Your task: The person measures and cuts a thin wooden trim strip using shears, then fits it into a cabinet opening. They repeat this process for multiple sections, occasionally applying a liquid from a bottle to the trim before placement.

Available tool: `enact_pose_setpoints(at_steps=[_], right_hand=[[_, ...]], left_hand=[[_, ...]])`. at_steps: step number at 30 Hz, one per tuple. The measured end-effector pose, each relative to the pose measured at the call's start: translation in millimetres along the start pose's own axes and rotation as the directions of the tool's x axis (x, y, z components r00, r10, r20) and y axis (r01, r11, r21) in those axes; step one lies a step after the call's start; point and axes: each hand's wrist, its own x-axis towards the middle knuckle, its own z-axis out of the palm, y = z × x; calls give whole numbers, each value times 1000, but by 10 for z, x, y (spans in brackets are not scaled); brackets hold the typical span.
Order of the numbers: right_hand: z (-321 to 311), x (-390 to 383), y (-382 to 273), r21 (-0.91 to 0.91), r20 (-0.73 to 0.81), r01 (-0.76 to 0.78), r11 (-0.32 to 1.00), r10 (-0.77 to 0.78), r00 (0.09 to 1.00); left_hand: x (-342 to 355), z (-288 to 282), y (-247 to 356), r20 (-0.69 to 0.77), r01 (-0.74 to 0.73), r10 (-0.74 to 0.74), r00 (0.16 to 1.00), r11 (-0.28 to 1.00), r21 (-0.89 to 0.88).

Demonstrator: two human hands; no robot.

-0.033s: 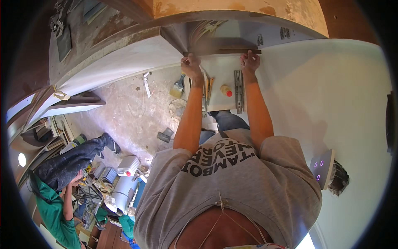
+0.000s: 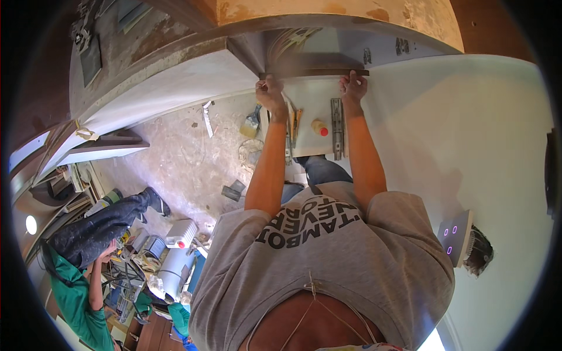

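Note:
My left hand (image 2: pixel 270 92) and my right hand (image 2: pixel 353 88) are closed on a narrow dark brown strip (image 2: pixel 316 72), held horizontally across the opening of a cabinet (image 2: pixel 339 44), one hand toward each end. Below them a pale board or shelf (image 2: pixel 310 146) bears a metal drawer slide (image 2: pixel 336 128), a small bottle with a red cap (image 2: pixel 320 127) and several long thin tools (image 2: pixel 297 126). A paintbrush (image 2: pixel 250 123) lies just left of my left forearm. Pale bundled cables (image 2: pixel 287 41) show inside the cabinet.
A co-worker in a green top (image 2: pixel 79 298) is at the lower left, beside cluttered cans and containers (image 2: pixel 175 266) on the dusty floor (image 2: pixel 175 152). A white wall (image 2: pixel 497 146) runs along my right, with a lit switch panel (image 2: pixel 453 234). An overhead cabinet edge (image 2: pixel 351 14) crosses the top.

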Motion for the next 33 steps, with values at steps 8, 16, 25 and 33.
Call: enact_pose_setpoints(at_steps=[8, 16, 25, 33], right_hand=[[-161, 232, 162, -63, 42, 127, 990, -125, 991], [-98, 274, 202, -85, -46, 157, 984, -162, 986], [-41, 128, -67, -34, -39, -24, 999, 22, 999], [-114, 192, -32, -158, 11, 50, 986, -49, 999]], left_hand=[[-73, -46, 132, 145, 86, -57, 988, 975, -205], [-52, -67, 301, 166, 178, -172, 971, 984, -27], [-100, -117, 375, 221, 208, -202, 954, 978, -4], [-144, -123, 432, 264, 169, -151, 952, 984, -47]])
